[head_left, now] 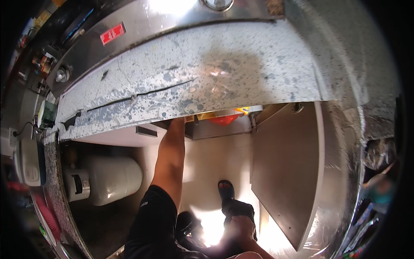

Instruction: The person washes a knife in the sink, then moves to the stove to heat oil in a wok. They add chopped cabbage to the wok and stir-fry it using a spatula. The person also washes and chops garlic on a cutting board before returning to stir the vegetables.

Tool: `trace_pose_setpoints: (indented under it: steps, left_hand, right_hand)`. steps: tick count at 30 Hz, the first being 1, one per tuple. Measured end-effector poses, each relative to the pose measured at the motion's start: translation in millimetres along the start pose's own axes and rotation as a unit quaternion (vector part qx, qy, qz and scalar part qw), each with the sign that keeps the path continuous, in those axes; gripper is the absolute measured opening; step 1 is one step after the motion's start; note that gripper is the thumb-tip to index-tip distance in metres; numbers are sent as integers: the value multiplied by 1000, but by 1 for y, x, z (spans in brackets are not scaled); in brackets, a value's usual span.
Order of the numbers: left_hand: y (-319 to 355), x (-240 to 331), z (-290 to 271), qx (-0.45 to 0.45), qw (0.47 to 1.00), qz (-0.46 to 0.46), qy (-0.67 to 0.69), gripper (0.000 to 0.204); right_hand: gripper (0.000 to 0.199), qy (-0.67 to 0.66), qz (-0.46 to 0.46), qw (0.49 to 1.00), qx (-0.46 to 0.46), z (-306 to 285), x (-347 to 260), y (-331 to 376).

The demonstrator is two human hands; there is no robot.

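Tabletop (224,73): speckled grey stone, polished, cracked along its front. Backsplash (172,17): brushed steel, glossy with glare. Cabinet door (284,172): smooth matt metal. Tank (108,179): white, smooth, semi-gloss. Sleeve (151,224): black matt cloth. Sandal (226,189): dark, matt.

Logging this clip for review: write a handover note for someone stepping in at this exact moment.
Left hand: out of sight; the left forearm reaches up into the open cabinet under the speckled counter.
Right hand: low, near the knee, blurred; grip unclear.
Cabinet door stands open. Yellow and red packages sit inside, at the top. White tank lies to the left.
Done: door open. Nothing taken out yet.
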State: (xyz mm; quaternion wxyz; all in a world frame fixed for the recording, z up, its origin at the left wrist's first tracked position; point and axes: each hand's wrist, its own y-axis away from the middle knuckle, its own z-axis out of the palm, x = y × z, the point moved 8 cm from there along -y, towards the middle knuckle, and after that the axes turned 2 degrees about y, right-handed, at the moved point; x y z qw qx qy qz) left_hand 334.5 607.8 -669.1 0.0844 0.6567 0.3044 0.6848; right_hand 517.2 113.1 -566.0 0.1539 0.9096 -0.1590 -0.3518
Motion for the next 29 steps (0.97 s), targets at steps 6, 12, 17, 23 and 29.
trace_pose_setpoints:
  steps: [6,12,17,23,29]
  left_hand:
    - [12,-34,-2,-2,999,-22,-31,29]
    - [82,-58,-29,-96,984,-57,-139,27]
    - [214,-39,-58,-174,977,-119,-38,26]
    - [363,31,-200,-101,989,-102,-25,32]
    - [408,141,-352,-85,962,176,-193,38]
  right_hand:
    - [20,65,39,993,-90,-12,-18,-14]
    - [20,34,-26,998,34,-19,-29,1]
    - [21,-3,-27,1000,13,-38,-66,34]
    - [20,-104,-74,986,-103,-27,-113,108]
    - [20,-130,-82,958,-241,-63,-192,129]
